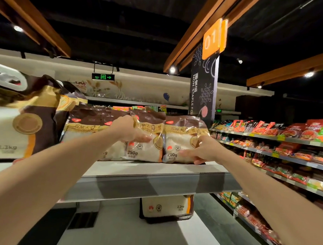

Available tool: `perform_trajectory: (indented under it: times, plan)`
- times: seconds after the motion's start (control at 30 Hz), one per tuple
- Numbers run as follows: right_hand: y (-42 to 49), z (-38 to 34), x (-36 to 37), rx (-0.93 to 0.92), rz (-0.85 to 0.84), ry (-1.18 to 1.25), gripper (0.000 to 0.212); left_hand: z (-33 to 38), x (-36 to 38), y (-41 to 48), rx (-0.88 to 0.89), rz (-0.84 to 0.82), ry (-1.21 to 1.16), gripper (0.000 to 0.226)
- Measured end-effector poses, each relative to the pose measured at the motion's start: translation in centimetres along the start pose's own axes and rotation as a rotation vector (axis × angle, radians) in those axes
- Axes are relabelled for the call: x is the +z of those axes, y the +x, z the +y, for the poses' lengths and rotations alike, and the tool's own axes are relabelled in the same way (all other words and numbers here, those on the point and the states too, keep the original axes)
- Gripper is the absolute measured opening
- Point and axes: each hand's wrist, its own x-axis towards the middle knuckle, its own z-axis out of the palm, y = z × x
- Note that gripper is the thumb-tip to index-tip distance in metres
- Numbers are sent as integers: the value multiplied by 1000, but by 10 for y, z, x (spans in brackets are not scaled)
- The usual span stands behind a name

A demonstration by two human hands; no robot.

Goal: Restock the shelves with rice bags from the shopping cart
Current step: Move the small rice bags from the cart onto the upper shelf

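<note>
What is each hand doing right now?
Left hand: grips the middle rice bag.
Right hand: open, pressing on the right rice bag.

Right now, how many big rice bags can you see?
2. The far-left big bag stands beside the small bags; the lower big bag sits under the shelf. Others may be hidden.
</note>
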Motion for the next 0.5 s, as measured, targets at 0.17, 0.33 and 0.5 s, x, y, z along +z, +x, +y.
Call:
perform_trajectory:
  times: [0.17,0.33,0.5]
  plan:
    - [-2,-2,5,-11,58,-35,77,-7,10,1,-38,86,48,68]
    - [-12,-3,3,6,69,86,86,4,6,-15,-176,-64,-243,88]
    - [-25,-6,-3,-57,111,-160,56,0,1,-26,-104,-11,-93,125]
